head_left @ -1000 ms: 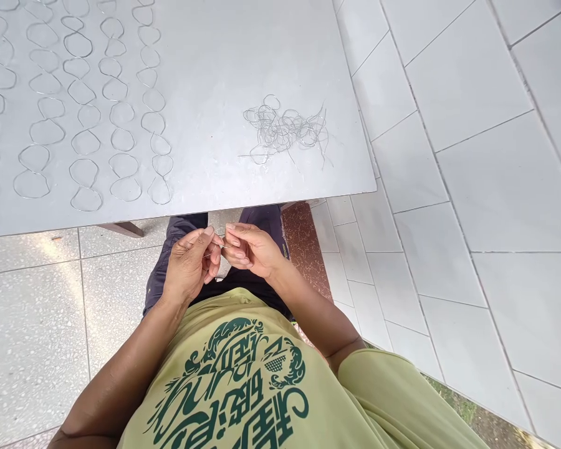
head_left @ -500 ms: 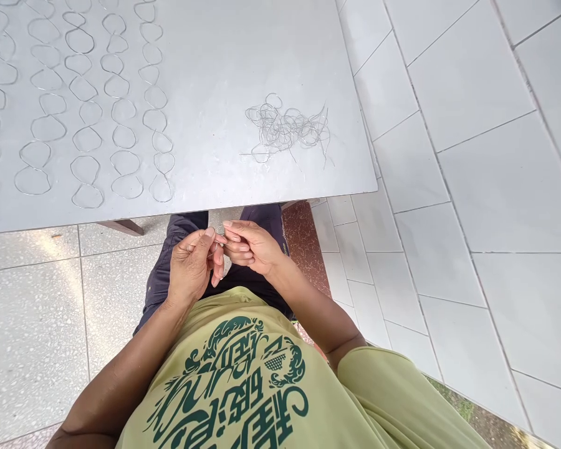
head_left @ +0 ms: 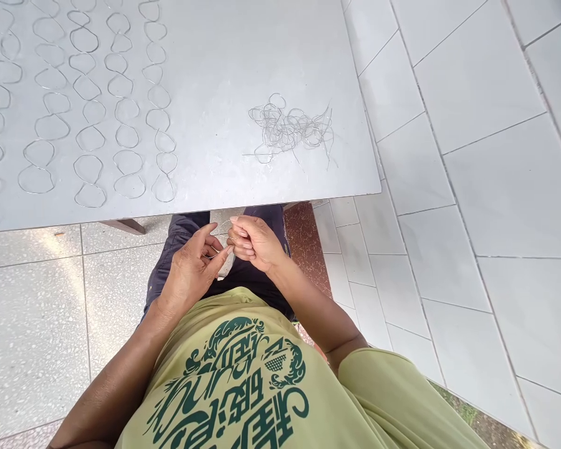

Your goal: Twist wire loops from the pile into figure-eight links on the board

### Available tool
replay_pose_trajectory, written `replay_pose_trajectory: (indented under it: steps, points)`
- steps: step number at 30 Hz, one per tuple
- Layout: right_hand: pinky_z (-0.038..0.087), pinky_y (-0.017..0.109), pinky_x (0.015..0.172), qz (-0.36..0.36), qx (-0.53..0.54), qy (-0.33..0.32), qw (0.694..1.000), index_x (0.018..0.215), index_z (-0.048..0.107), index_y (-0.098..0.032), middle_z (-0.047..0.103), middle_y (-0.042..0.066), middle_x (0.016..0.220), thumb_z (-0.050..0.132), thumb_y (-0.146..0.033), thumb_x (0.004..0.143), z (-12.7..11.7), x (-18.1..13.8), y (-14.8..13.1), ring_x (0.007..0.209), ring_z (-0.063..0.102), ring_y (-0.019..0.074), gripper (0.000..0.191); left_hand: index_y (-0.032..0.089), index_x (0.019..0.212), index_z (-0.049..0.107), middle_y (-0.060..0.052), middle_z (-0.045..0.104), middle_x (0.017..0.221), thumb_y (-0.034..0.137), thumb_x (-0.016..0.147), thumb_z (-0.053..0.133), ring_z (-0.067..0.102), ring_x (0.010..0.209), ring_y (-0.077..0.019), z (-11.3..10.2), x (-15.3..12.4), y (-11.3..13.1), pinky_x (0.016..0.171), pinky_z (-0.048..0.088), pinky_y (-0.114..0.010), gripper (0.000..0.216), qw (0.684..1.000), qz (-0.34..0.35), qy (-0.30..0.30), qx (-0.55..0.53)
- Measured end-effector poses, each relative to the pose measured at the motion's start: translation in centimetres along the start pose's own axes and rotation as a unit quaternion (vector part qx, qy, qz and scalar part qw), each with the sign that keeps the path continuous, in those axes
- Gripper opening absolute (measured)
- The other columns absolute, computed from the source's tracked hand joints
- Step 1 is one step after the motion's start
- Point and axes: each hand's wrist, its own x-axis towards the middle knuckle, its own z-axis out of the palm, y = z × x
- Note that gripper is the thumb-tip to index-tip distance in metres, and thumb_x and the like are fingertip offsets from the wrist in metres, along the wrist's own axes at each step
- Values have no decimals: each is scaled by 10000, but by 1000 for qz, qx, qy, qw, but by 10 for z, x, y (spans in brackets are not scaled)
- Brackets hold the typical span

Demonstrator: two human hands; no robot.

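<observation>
My right hand (head_left: 255, 243), just beyond the front edge of the table and above my lap, is closed with thumb and fingers on a thin metal wire (head_left: 225, 222). A curved stretch of that wire shows between my two hands. Close on its left is my left hand (head_left: 194, 265), its thumb stretched toward the right hand's fingers and its index finger held apart from the thumb. Its other fingers are partly curled beside the wire. The wire is so thin that much of its shape cannot be made out.
On the white table (head_left: 210, 118), several columns of wire figure-eight loops (head_left: 90, 181) lie at the left. A loose tangle of thin wire (head_left: 292, 128) lies near the right front. A tiled surface (head_left: 467, 156) runs along the right, and a table leg (head_left: 124, 226) shows below.
My left hand has loosened from its pinch, its thumb and index finger spreading apart. My right hand keeps its grip almost in place. The view has shifted slightly.
</observation>
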Motion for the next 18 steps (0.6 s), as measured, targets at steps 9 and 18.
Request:
replay_pose_trajectory:
  steps: [9,18]
  points:
    - [147,157,351,-1,-16,-2,1000,633,379,-226,328,-114,451,695,-362,934,-3,-1,0,374,156,30,457,235,1230,570,48,617,803,400,983,711,580,565,-96,8,-1,4,535,479,-215,329,1000,18,-11,-18]
    - [144,154,348,18,-42,-22,999,617,349,-233,313,-107,437,665,-331,920,-9,0,1,370,169,36,449,202,1173,617,30,662,795,336,1010,611,600,626,-110,5,-2,5,656,495,-244,211,985,80,5,154]
